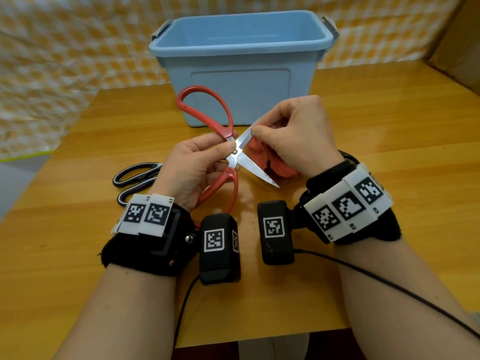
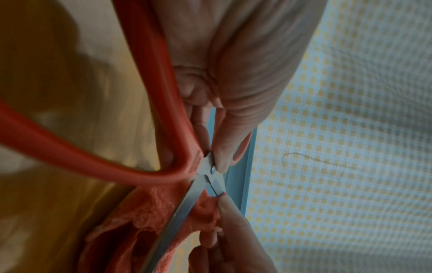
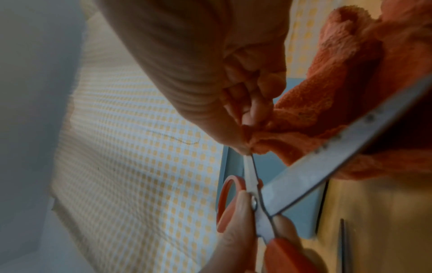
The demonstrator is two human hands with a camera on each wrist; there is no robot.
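Note:
Red-handled scissors (image 1: 228,141) are held above the wooden table with their steel blades spread wide. My left hand (image 1: 197,165) pinches them at the pivot, thumb on the screw (image 2: 213,170). My right hand (image 1: 293,133) holds an orange cloth (image 1: 275,162) and pinches the upper blade (image 1: 249,133) through it. The lower blade (image 1: 259,172) points down to the right, bare. In the right wrist view the cloth (image 3: 350,77) bunches behind the wide blade (image 3: 327,158), and the thumb and fingers press its corner on the thin blade (image 3: 251,171).
A light blue plastic bin (image 1: 241,61) stands open at the back of the table (image 1: 389,141). A second pair of scissors with black and white handles (image 1: 135,178) lies on the table to the left, partly behind my left wrist. A checkered cloth (image 1: 65,61) hangs behind.

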